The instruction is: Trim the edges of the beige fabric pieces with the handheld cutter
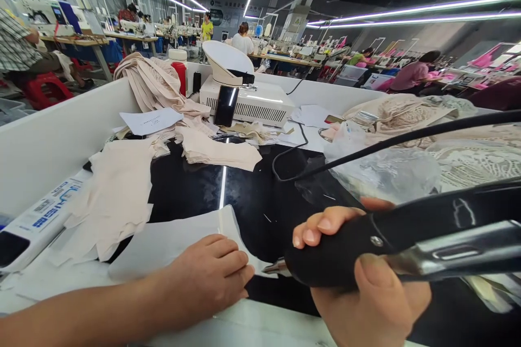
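My left hand rests on a thin white sheet, its fingers curled and pressed together near the sheet's right edge. Whether the sheet is cloth or paper I cannot tell. Wrapped in my right hand is a black corded hand tool with a silver lever along its side. The tool's narrow metal tip points left, at the sheet's edge, close to my left fingertips. Under the sheet lies a shiny black work surface. Beige cut fabric pieces are stacked to the left of the sheet.
A black cable arches across the right side. At the back stand a white machine box and a leaning phone. Lace and beige fabric and clear plastic lie right. A white rim borders the table.
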A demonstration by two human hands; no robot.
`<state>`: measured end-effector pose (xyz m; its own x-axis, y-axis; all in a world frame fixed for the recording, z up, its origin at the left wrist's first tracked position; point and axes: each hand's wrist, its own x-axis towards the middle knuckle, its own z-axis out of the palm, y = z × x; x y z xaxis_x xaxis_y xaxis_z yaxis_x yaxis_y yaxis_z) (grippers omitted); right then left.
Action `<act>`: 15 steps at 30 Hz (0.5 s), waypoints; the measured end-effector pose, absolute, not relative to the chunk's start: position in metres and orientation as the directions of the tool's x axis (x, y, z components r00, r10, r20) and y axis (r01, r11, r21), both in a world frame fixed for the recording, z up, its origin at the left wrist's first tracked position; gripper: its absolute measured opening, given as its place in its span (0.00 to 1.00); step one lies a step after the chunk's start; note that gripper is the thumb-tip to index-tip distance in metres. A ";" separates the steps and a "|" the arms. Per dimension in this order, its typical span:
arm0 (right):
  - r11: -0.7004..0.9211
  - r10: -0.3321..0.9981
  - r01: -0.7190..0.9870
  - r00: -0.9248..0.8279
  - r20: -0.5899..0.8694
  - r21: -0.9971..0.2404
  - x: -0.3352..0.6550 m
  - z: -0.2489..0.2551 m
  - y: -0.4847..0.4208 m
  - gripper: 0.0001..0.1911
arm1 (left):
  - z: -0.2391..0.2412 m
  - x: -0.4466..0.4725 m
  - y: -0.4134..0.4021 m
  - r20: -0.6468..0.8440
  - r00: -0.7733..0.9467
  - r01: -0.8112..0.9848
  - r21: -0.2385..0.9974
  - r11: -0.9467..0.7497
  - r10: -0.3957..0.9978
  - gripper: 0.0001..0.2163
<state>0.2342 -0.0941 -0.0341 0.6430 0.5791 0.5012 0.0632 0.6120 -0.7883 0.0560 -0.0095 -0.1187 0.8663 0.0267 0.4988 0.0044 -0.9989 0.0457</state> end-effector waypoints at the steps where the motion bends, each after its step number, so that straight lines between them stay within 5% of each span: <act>1: 0.612 0.589 0.058 0.633 0.503 -0.789 0.233 -0.035 -0.095 0.22 | -0.118 0.056 -0.009 0.505 0.863 0.005 0.047 -0.999 0.027 0.06; 15: 0.584 0.561 0.099 0.667 0.489 -0.806 0.235 -0.037 -0.095 0.22 | -0.122 0.056 -0.007 0.468 0.884 0.000 0.014 -1.000 0.006 0.08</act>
